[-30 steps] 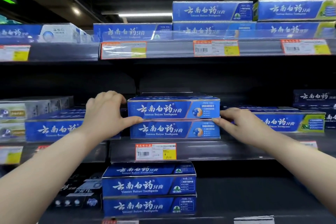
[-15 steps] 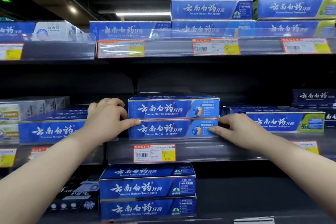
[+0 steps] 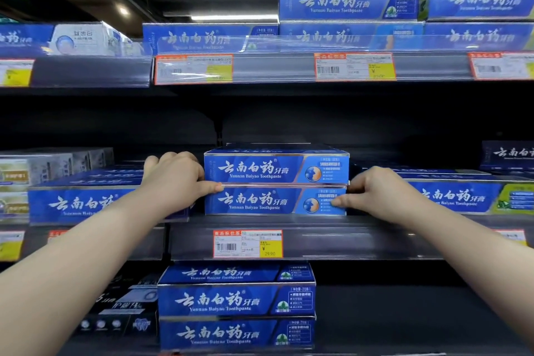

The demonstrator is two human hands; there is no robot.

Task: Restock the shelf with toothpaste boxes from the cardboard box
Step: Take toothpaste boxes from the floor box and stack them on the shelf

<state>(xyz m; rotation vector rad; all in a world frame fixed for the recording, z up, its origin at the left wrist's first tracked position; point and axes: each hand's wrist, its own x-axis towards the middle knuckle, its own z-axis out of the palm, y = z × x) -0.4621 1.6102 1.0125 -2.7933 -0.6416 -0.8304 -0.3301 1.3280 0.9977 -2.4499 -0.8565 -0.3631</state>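
Now squaring stock | left hand [image 3: 173,179] and right hand [image 3: 375,193] are each clasping an end of the toothpaste stack [image 3: 276,185], which is sitting mid-shelf [image 3: 375,240] above the price tag [image 3: 248,243] | next, likely: releasing, fetching more boxes.

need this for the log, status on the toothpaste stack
Left hand, right hand pinch ends of toothpaste stack. Stack seated on middle shelf. Nothing blocking.

two hands: left hand [image 3: 173,179], right hand [image 3: 375,193]. centre stack [image 3: 260,172], mid frame: two blue toothpaste cartons. lower stack [image 3: 231,300], bottom centre: two more. upper right block [image 3: 346,3]: four. top rail [image 3: 274,66]: four price tags [image 3: 354,66], two cut off.
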